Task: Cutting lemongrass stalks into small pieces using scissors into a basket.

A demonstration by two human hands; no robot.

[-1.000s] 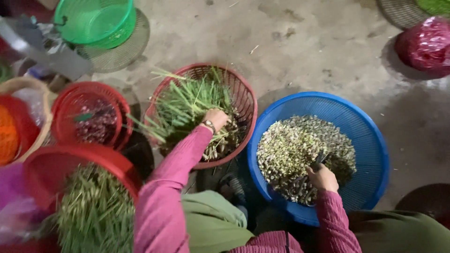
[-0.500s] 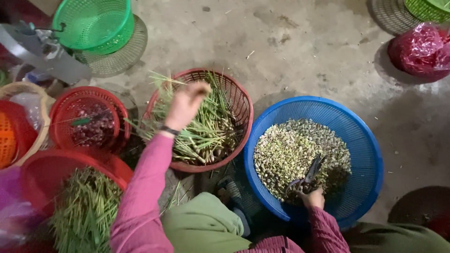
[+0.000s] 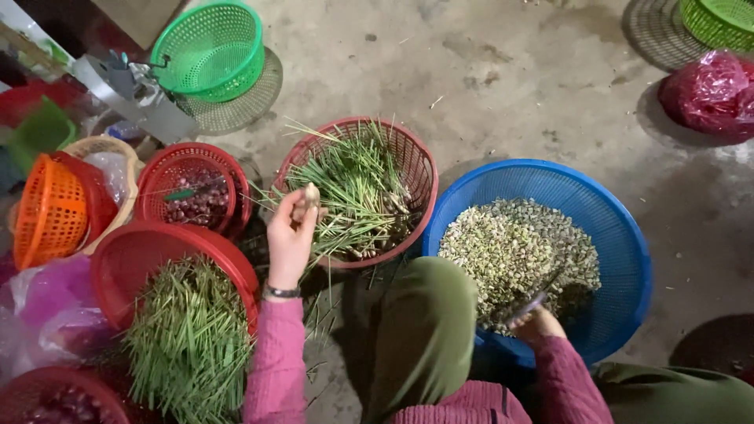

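So the left hand is up in the middle-left of the frame with its fingers pinched on a small pale bulb, held just off the left rim of the red basket of green stalks. The bulb sits right at the fingertips, stubby, its long axis roughly upright in the picture. The stalks in that basket lie mostly top to bottom, fanning a bit, directly right of the hand, so the left hand is clearly the closer one to them.

The right hand is low in the frame at the near edge of the blue basket, closed around what looks like a small knife, though it's dark and blurry there so I can't be sure. That basket is full of pale trimmed bits.

Packaging-wise, I can't make out any labels or signs. There's a crumpled red plastic bag at the upper right, a pink one at the lower left, and clear plastic in the tan basket on the left. Also a green basket up top and another red basket of cut greens at the lower left, all on the concrete floor.
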